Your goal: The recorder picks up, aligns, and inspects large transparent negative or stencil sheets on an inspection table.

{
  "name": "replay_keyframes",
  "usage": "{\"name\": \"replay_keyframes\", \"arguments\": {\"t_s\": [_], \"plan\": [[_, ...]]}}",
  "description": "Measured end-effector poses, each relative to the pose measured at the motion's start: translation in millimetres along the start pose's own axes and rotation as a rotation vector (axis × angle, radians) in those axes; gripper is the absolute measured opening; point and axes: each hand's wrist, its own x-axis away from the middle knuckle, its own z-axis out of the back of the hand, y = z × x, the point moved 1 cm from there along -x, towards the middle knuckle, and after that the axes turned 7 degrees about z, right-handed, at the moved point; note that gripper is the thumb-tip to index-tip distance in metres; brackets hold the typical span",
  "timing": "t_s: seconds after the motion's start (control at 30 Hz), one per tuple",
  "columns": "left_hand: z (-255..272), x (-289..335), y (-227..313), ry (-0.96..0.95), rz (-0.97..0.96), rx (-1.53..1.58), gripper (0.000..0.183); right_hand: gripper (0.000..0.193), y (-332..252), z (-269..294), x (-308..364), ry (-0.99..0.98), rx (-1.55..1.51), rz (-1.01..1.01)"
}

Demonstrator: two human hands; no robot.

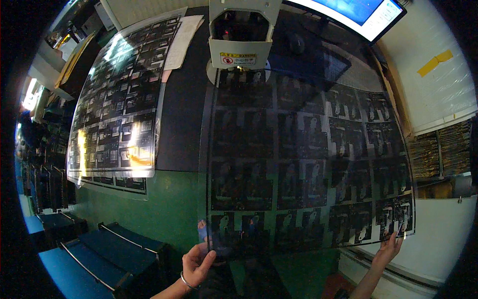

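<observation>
A large see-through film sheet (298, 184) with rows of dark printed patterns hangs in front of me. Its far edge reaches under the white machine head (239, 47), which has a dark opening and a warning label. My left hand (198, 261), with a bangle at the wrist, pinches the sheet's near left corner between thumb and fingers. At the near right corner, my right hand (387, 251) grips the edge, its fingertips partly behind the sheet. The floor and my legs show dimly through the film.
More patterned film sheets (117, 99) lie on the dark table (184, 119) at the left, beside white paper (183, 42). A computer mouse (297, 44) and a lit monitor (358, 15) are at the back right. Blue racks (107, 254) stand at lower left, a white cabinet (443, 239) at right.
</observation>
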Motion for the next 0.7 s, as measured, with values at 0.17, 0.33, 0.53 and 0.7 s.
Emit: {"name": "replay_keyframes", "arguments": {"t_s": [0.17,0.33,0.53,0.7], "plan": [[-3,-2,4,-0.006,0.012,0.034,0.026,0.031,-13,-18,8,0.080,-0.004,0.010],[-3,-2,6,-0.008,0.003,0.042,0.027,0.025,-22,-14,9,-0.068,0.010,-0.051],[-5,-2,10,0.000,0.005,0.048,0.026,0.032,-10,-3,1,-0.075,-0.003,-0.033],[-3,-2,7,-0.022,-0.020,0.000,0.027,0.040,-32,-25,13,-0.060,-0.004,-0.035]]}}
